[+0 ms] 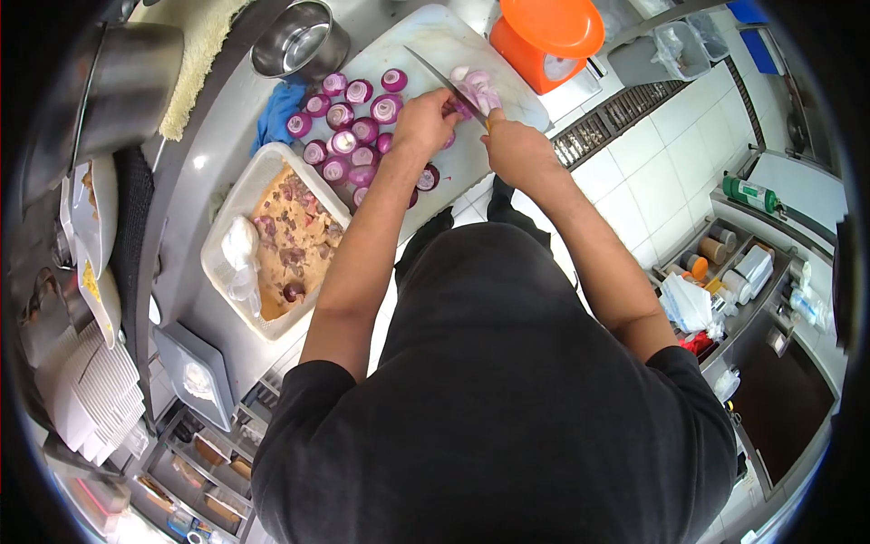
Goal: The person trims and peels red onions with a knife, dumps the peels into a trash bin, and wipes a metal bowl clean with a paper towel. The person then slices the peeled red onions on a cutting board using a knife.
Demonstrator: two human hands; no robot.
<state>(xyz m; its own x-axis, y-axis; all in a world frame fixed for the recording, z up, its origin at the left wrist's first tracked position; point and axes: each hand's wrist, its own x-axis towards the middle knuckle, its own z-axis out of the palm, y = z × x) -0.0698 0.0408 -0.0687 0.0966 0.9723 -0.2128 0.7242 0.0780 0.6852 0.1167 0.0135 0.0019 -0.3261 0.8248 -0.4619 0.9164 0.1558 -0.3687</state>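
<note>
My right hand (521, 152) is closed round the handle of a kitchen knife (447, 84), its blade pointing away to the upper left over a white cutting board (399, 45). My left hand (424, 123) is curled beside the blade, fingers bent on a piece of red onion (463, 110) that they partly hide. Just beyond the blade lies a heap of sliced onion (478, 88). Several peeled red onions (364, 130), their ends cut off, sit on the board to the left of my left hand; my forearm covers some of them.
An orange kitchen scale (544, 50) stands at the board's far right. Left of the board are a steel pot (294, 41), a blue cloth (279, 113) and a white tub (217, 245) holding a brownish mixture and a plastic bag. A tiled floor (671, 136) shows to the right.
</note>
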